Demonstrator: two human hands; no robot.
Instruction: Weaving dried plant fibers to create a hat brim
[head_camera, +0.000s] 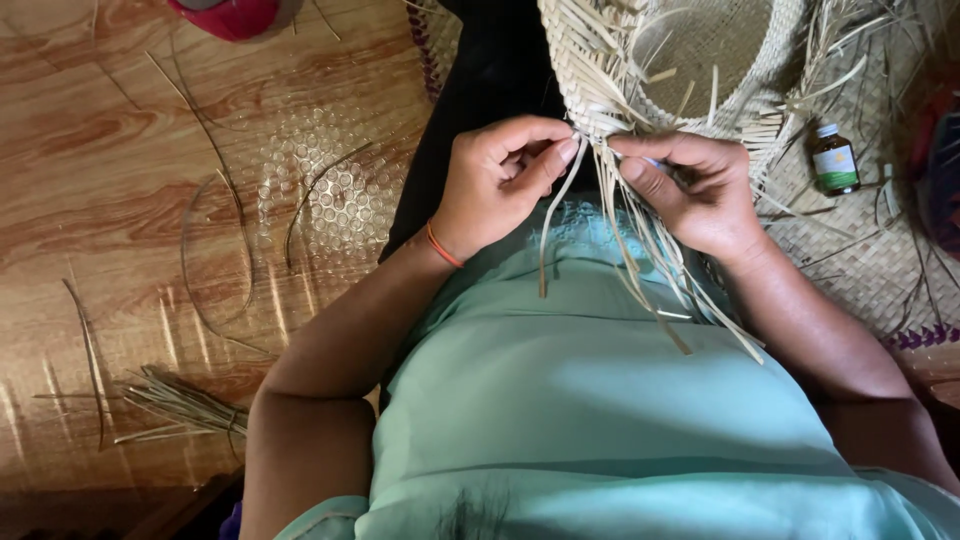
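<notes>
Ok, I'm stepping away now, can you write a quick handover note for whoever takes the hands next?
Left hand: fingers pinched shut on one pale straw strip at the rim of the woven basket.
Right hand: closed on the bundle of loose strips hanging from the same rim.
Basket rests on the lap, its opening facing the camera.
Done: the body looks woven.
Left: the loose ends at the near edge, unworked.
Spare cut straw lies on the wooden floor; a small brown bottle sits on the woven mat.
</notes>
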